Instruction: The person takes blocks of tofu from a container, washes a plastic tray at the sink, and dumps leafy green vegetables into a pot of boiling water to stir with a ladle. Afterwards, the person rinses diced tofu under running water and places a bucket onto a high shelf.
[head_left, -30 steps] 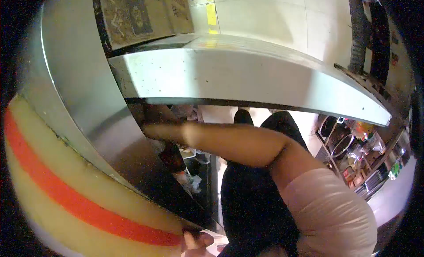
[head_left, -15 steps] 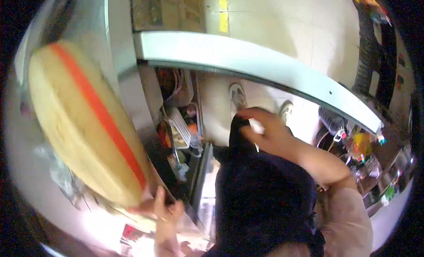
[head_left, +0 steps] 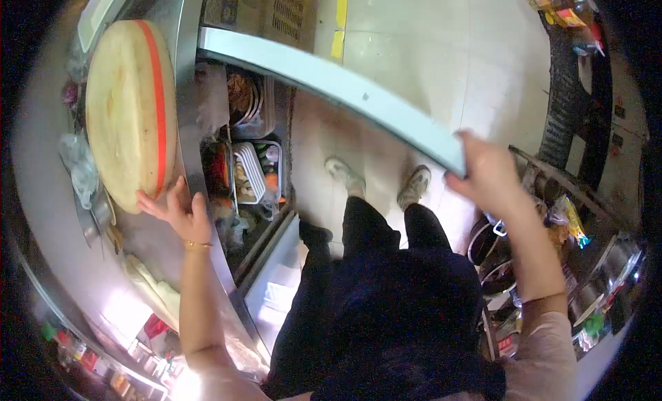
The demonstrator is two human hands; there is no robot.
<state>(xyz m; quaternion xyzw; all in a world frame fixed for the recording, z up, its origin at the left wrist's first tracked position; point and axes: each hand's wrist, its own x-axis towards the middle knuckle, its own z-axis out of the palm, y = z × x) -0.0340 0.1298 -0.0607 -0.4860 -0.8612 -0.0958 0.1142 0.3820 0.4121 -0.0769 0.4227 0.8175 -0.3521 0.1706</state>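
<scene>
My right hand [head_left: 488,172] is wrapped round the free end of a white door [head_left: 345,91] of an under-counter fridge, which stands open over the floor. On the left, my left hand [head_left: 181,218] has its fingers spread at the lower end of a thick, yellowish cutting board [head_left: 121,118] with an orange-red stripe. Its fingertips overlap the board's edge; whether they press on it I cannot tell. The board lies on the steel counter [head_left: 186,77]. Inside the fridge are a white slatted rack [head_left: 249,172] and trays of food.
A clear plastic bag [head_left: 81,168] lies left of the board. Below it is a pale cloth-like thing [head_left: 155,287]. A second fridge door [head_left: 276,287] stands open near my legs. Pans [head_left: 498,273] and packets fill a shelf on the right. My shoes [head_left: 345,175] are on the tiled floor.
My right hand has moved from above my lap to the door's end and closed on it. The door has swung slightly. My left hand is now higher, beside the board. The view has shifted.
</scene>
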